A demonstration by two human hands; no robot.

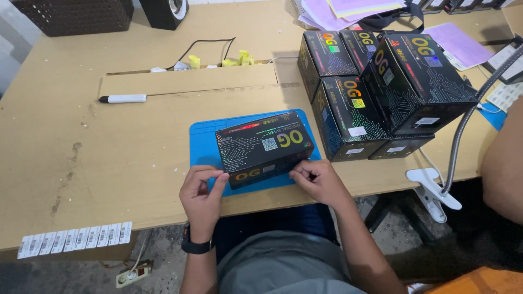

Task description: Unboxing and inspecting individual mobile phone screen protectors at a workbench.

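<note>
A black box (264, 144) with a circuit pattern and yellow lettering lies on a blue mat (202, 142) near the table's front edge. My left hand (201, 193) pinches at the box's front left corner. My right hand (316, 182) presses fingertips against the front right edge. Both hands touch the box's near side face.
A stack of matching black boxes (376, 81) stands right of the mat. A white pen-like tool (124, 98) lies to the left by a cable slot. A strip of white labels (76, 238) hangs at the table edge. A clamped gooseneck (436, 190) and another person's arm (504, 163) are at the right.
</note>
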